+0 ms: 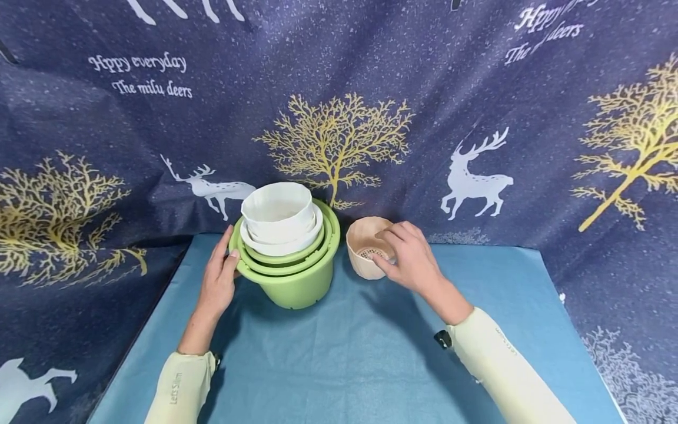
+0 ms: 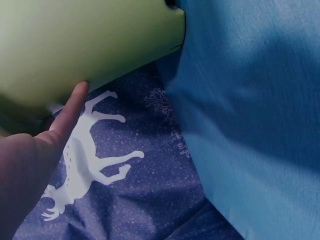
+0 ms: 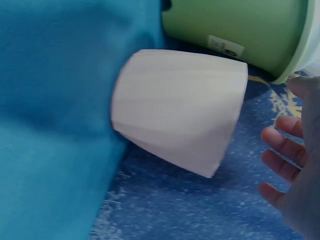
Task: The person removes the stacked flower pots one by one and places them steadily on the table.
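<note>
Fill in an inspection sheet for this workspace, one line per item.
Surface: blue cloth, shadowed in places.
Job's things: green pots nested upright, with white pots stacked inside; beige pot upright to their right, perforated base visible.
Clutter: nothing seen.
Left grip: touching the left side of the green stack.
Right grip: at the beige pot's opening, fingers spread, not closed on it.
Cables: nothing seen.
Surroundings: dark blue backdrop printed with white deer, yellow trees and lettering.

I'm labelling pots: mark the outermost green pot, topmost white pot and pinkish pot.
Outermost green pot (image 1: 298, 287), head view, outer wall.
Topmost white pot (image 1: 281, 230), head view, outer wall.
Pinkish pot (image 3: 177, 110), right wrist view, outer wall.
</note>
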A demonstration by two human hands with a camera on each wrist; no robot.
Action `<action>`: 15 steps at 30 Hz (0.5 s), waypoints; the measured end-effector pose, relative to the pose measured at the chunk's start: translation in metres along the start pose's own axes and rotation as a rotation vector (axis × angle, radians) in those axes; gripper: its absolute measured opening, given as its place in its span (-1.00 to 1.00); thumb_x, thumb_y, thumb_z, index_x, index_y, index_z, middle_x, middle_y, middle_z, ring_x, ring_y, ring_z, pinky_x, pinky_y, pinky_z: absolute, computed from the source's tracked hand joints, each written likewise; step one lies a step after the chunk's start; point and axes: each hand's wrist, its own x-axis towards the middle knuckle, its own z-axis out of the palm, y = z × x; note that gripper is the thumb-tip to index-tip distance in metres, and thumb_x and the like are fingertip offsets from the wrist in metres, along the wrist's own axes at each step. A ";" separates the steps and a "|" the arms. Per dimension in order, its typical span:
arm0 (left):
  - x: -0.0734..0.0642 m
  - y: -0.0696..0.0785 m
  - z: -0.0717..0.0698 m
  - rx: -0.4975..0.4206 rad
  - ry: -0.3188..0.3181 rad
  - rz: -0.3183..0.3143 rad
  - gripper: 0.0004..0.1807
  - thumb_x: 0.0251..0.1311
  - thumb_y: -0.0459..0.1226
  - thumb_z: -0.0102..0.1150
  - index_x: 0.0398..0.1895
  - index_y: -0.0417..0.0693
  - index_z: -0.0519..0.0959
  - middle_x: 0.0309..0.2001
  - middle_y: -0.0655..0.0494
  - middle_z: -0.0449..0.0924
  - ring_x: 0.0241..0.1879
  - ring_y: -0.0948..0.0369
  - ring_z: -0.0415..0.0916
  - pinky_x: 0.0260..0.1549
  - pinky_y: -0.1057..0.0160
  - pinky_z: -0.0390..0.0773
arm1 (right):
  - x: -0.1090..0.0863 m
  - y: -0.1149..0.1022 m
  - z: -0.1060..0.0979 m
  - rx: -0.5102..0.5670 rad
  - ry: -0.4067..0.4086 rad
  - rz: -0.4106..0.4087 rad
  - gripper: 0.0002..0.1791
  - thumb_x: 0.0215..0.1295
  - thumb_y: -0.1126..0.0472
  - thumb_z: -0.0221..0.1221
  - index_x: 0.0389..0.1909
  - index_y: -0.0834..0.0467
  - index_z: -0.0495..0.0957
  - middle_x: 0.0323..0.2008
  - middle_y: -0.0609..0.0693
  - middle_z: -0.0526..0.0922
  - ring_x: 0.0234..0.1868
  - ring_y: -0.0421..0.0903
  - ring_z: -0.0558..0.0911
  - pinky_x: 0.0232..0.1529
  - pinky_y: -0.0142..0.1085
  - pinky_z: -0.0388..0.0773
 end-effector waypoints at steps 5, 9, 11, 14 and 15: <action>0.001 -0.001 0.001 0.014 0.005 -0.003 -0.38 0.74 -0.17 -0.23 0.76 0.12 0.00 0.67 -0.15 -0.01 0.36 -0.07 0.36 -0.10 0.63 0.54 | 0.012 -0.004 -0.009 -0.001 0.006 -0.031 -0.56 0.20 -0.02 0.49 -0.03 0.18 0.74 -0.09 0.06 0.73 0.01 0.13 0.60 0.17 0.07 0.50; 0.001 -0.003 0.001 0.009 0.002 -0.001 -0.38 0.74 -0.18 -0.23 0.75 0.12 0.00 0.67 -0.16 -0.01 0.37 -0.10 0.35 -0.11 0.63 0.54 | 0.018 -0.009 -0.016 0.009 0.013 -0.054 -0.56 0.21 -0.02 0.49 0.00 0.17 0.74 -0.06 0.05 0.73 0.03 0.13 0.61 0.18 0.05 0.50; 0.001 -0.003 0.001 0.003 0.000 0.003 -0.38 0.74 -0.18 -0.23 0.75 0.14 0.00 0.67 -0.17 -0.01 0.39 -0.12 0.34 -0.10 0.63 0.54 | 0.022 -0.012 -0.020 0.020 0.012 -0.062 -0.56 0.23 -0.03 0.48 0.00 0.16 0.74 -0.05 0.05 0.73 0.05 0.12 0.60 0.19 0.03 0.49; 0.001 -0.002 0.000 -0.004 0.004 0.006 -0.38 0.74 -0.18 -0.23 0.75 0.15 0.01 0.67 -0.17 -0.01 0.40 -0.14 0.32 -0.10 0.64 0.53 | 0.029 -0.015 -0.024 0.034 0.002 -0.076 -0.58 0.28 -0.04 0.45 0.01 0.15 0.73 -0.02 0.04 0.72 0.08 0.11 0.59 0.21 0.01 0.48; 0.000 -0.001 0.000 -0.009 0.003 0.006 -0.39 0.74 -0.17 -0.22 0.75 0.16 0.01 0.67 -0.16 -0.01 0.40 -0.15 0.32 -0.09 0.64 0.53 | 0.031 -0.016 -0.025 0.038 -0.002 -0.080 -0.57 0.28 -0.05 0.44 0.02 0.16 0.73 -0.02 0.04 0.71 0.08 0.10 0.59 0.21 0.00 0.47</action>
